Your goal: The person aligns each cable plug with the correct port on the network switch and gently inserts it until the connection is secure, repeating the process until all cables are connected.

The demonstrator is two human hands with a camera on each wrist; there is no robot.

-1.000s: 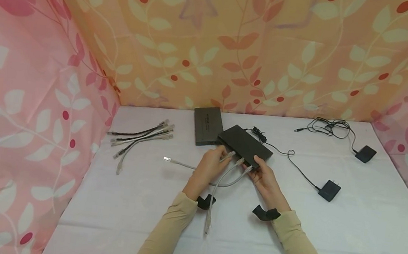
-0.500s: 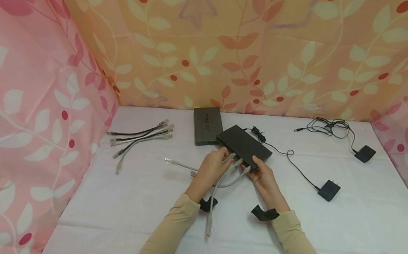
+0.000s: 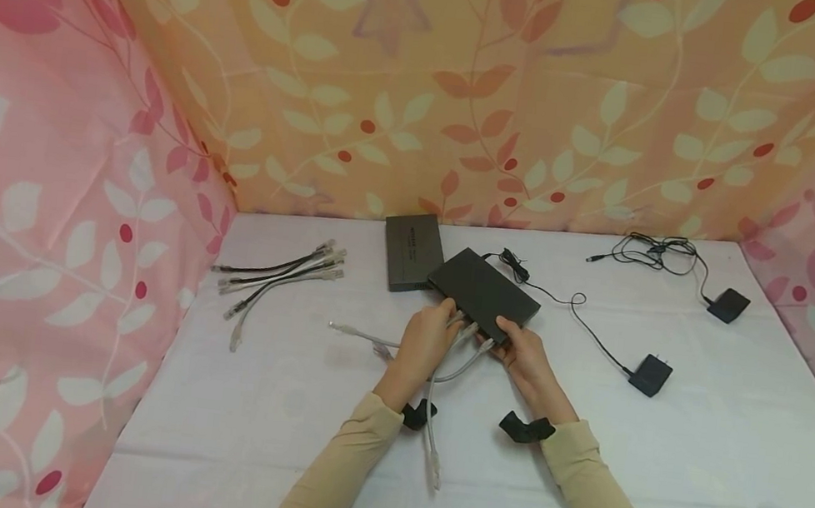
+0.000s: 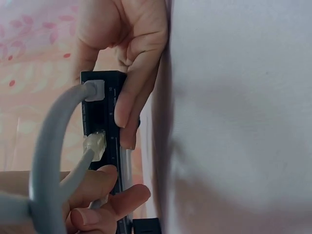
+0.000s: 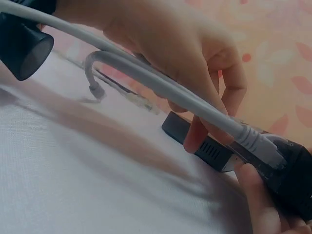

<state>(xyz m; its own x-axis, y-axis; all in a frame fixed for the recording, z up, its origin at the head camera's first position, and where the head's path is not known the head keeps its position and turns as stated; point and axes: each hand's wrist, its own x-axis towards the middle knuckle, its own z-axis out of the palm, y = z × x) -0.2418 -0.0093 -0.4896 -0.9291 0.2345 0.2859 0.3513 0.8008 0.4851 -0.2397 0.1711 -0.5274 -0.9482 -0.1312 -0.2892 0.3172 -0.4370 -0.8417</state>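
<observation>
A black network switch (image 3: 487, 288) is held up off the table, tilted, with several grey Ethernet cables plugged into its near side. My right hand (image 3: 531, 364) grips its right end, thumb on top and fingers underneath. My left hand (image 3: 423, 344) pinches a cable plug at the leftmost occupied port; the fingers partly hide that plug. In the left wrist view, a grey plug (image 4: 95, 90) and a clear plug (image 4: 96, 146) sit in other ports. One cable (image 3: 431, 441) hangs toward the front beside my left wrist, and another cable's free end (image 3: 346, 329) points left.
A second dark switch (image 3: 413, 250) lies behind, close to the held one. Several loose cables (image 3: 284, 273) lie at the left. A power adapter (image 3: 650, 375) has its cord running to the held switch; another adapter (image 3: 730, 305) with a coiled cord lies at the back right.
The held switch has shifted slightly left and toward the front. My left hand has moved a little right, and the hanging cable's free end has swung right and nearer.
</observation>
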